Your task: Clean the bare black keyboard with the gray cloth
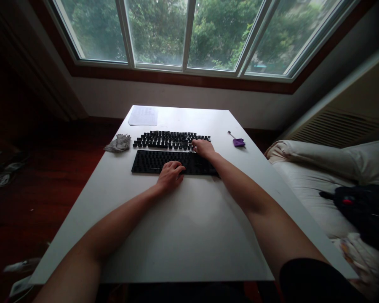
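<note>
A black keyboard base [151,162] lies across the middle of the white table [189,235]. Behind it, rows of loose black keycaps [164,139] are laid out. My left hand [169,176] rests on the keyboard's front edge with its fingers curled down onto it. My right hand [204,148] reaches over the keyboard's right end to the right end of the keycap rows, fingers bent and pinched at the caps. Whether a keycap is between those fingers is too small to make out.
A grey cloth [118,143] lies left of the keycaps, a sheet of paper [143,115] at the table's far left, and a purple tool [238,142] at the right. A bed with a black bag [363,210] flanks the right; windows stand beyond.
</note>
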Tool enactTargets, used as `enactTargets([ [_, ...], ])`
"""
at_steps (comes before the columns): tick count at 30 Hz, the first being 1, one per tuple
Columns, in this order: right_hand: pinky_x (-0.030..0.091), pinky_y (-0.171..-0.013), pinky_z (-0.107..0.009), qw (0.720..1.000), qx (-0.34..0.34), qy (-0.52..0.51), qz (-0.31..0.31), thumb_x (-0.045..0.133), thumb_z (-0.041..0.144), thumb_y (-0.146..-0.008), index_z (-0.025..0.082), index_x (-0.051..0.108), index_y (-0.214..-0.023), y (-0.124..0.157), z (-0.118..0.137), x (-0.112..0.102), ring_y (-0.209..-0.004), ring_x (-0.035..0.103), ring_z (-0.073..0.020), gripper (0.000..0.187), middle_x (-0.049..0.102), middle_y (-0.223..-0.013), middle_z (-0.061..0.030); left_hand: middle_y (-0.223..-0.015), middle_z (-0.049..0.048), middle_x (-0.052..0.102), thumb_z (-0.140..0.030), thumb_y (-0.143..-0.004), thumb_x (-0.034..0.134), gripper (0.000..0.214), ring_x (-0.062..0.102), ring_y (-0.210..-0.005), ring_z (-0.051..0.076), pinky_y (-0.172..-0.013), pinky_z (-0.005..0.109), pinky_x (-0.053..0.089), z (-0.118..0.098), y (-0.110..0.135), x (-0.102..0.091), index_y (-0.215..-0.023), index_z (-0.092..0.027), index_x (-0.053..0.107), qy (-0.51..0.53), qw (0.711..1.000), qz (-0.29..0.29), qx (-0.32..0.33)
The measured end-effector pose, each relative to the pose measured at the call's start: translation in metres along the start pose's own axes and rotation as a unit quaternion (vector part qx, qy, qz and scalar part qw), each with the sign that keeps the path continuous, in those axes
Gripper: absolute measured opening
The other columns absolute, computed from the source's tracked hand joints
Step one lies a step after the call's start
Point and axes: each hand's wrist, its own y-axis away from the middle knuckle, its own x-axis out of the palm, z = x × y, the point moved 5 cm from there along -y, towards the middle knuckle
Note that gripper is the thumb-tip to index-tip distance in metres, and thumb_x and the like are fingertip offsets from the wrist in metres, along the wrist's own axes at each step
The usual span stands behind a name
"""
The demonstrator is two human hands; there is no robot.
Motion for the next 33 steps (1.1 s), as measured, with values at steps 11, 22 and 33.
enactTargets([
  [11,0.043,-0.08,-0.031,0.994,-0.022,-0.084,-0.069,0.059,0.032,-0.096,0.021,0.07,-0.11,0.017,-0.004,-0.011,-0.098,0.064,-0.024,0.02,0.071,-0.113,-0.0102,-0.126,0.0074,0.062,-0.023,-0.087,0.066,0.033,0.054,-0.12,0.027,-0.108,0.047,0.041,-0.003,-0.001,-0.003,-0.12,-0.027,0.069,-0.027,0.999,0.024,-0.012],
  [22,0.045,-0.078,-0.032,0.914,-0.114,-0.36,-0.15,0.041,0.05,-0.104,0.019,0.071,-0.1,0.095,-0.021,-0.04,-0.083,0.061,-0.0205,0.042,0.066,-0.087,-0.0056,-0.125,0.0073,0.063,-0.023,-0.087,0.068,0.032,0.055,-0.117,0.028,-0.107,0.047,0.041,-0.001,-0.001,0.003,-0.119,-0.026,0.069,-0.024,1.0,0.016,-0.012],
  [33,0.046,-0.056,-0.029,0.873,-0.042,-0.485,-0.026,0.063,0.058,-0.089,0.02,0.065,-0.099,0.124,-0.054,-0.019,-0.061,0.059,-0.0158,0.039,0.066,-0.074,-0.0014,-0.124,0.0075,0.063,-0.023,-0.087,0.067,0.031,0.055,-0.117,0.028,-0.107,0.047,0.042,-0.008,-0.002,0.002,-0.118,-0.025,0.07,-0.029,0.999,0.015,-0.014],
])
